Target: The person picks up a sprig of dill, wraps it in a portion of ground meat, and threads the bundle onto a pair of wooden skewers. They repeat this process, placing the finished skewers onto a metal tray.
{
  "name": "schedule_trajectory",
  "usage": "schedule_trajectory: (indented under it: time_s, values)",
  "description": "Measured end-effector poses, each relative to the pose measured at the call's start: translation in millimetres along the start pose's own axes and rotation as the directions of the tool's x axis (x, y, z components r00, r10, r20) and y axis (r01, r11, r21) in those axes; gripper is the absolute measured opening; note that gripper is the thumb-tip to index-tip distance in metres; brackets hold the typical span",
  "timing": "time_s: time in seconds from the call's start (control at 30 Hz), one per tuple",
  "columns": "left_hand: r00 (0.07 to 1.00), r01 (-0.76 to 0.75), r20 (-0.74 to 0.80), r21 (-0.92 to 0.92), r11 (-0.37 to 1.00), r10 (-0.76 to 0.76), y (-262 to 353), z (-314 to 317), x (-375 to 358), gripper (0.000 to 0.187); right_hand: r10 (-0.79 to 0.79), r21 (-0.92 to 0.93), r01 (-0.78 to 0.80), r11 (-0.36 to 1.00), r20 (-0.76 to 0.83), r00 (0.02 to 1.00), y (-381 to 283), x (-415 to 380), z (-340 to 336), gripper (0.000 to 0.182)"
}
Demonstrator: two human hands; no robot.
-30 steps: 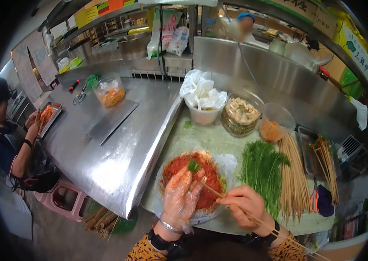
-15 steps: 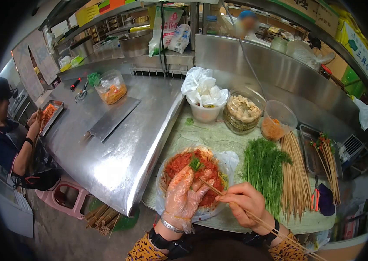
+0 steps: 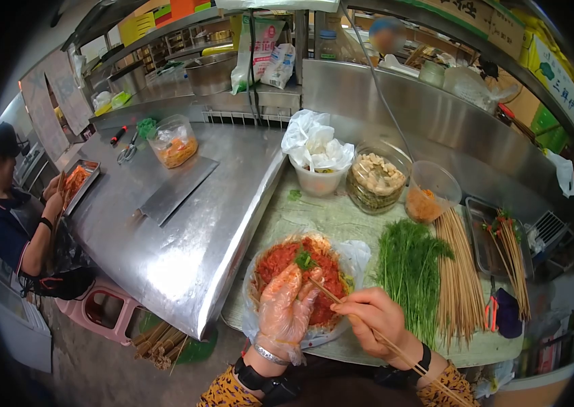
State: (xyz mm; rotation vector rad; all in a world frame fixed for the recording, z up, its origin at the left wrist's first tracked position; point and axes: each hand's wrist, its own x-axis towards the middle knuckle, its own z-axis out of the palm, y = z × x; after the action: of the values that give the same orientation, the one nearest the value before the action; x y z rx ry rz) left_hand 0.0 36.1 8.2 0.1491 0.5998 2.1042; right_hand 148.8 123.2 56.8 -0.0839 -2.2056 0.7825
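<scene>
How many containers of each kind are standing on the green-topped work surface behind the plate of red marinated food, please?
Clear glass jar, holding pale chunks: 1
White tub, stuffed with white plastic bags: 1
Clear plastic cup, with orange food in it: 1
Total: 3

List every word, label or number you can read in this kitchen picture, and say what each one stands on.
"三鲜", roughly: top two characters on the white sign at upper right; the lower ones are blurred.
Red print on the hanging bag: too blurred to read.
Dark lettering on the cardboard box at top: cut off, unreadable.
No other text is legible.
</scene>
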Motion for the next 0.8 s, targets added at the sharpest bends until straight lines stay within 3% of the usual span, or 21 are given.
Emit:
schedule_trajectory:
  time_s: [0.1,0.23,0.43,0.57,0.63,0.8]
  values:
    - [0.998,-0.06,-0.021,0.163,0.985,0.064,-3,-2,2,0.028,0.039,0.027,-0.039,0.999,0.013,0.999,0,0,2,0.016]
    - [0.996,-0.088,-0.002,0.179,0.98,0.089,1,1,2,0.029,-0.032,0.064,0.032,0.997,-0.007,0.999,16,-3,5,0.017]
    - [0.99,-0.13,-0.032,0.222,0.966,0.14,-4,-10,4,0.027,0.014,0.056,-0.013,0.998,-0.012,1.0,18,-3,19,0.017]
    - [0.994,-0.099,-0.03,0.183,0.978,0.106,-4,-15,2,0.028,-0.021,-0.001,0.021,1.0,-0.031,0.999,21,0,27,0.019]
    - [0.999,-0.024,-0.025,0.229,0.973,0.031,-10,-19,1,0.027,-0.048,-0.044,0.046,0.998,-0.042,0.998,23,2,31,0.02]
    - [1.0,-0.003,-0.025,0.271,0.963,0.01,-12,-17,0,0.026,-0.095,-0.158,0.079,0.984,-0.093,0.991,27,6,36,0.017]
